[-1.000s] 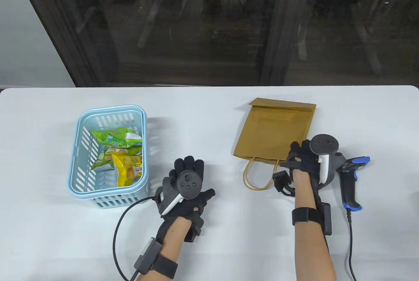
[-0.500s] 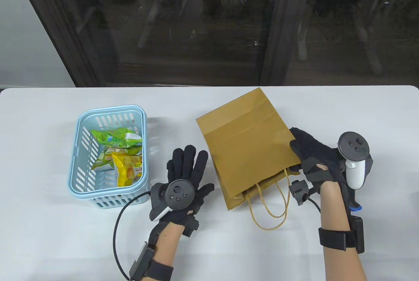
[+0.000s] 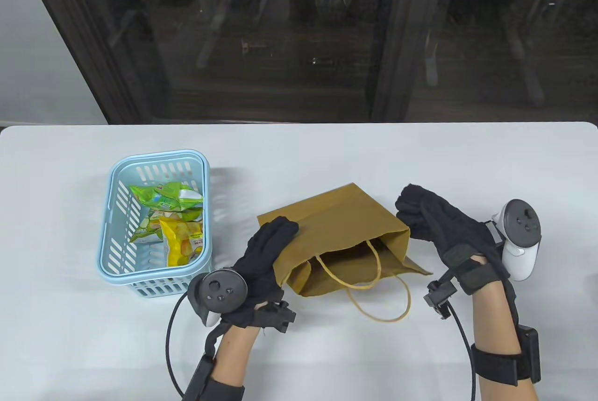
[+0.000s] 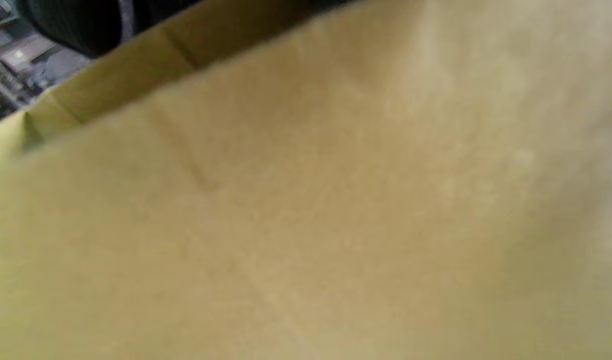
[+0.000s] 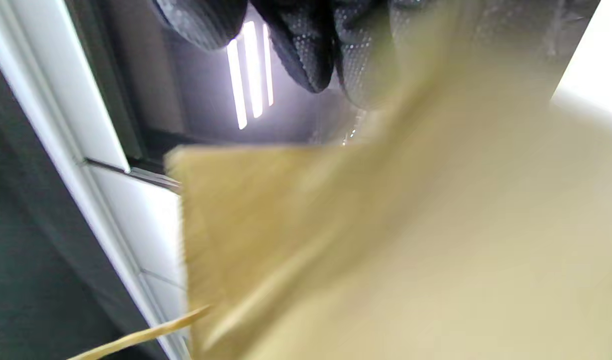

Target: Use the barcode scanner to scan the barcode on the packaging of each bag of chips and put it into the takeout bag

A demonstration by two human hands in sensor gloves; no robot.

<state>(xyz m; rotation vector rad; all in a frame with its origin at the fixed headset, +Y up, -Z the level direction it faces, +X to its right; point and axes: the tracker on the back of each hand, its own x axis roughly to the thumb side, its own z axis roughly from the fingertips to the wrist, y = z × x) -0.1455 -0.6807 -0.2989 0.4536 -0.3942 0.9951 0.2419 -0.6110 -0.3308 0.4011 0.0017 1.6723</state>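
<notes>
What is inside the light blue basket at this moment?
In the light blue basket lie green chip bags and a yellow chip bag. Whatever lies beneath them is covered.

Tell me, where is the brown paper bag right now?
In the table view the takeout bag sits at the table's middle, right of the blue basket, held between the left hand and right hand, its mouth toward the person.

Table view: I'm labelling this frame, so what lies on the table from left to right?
Blue basket holding chip bags → left hand → paper takeout bag → right hand.
</notes>
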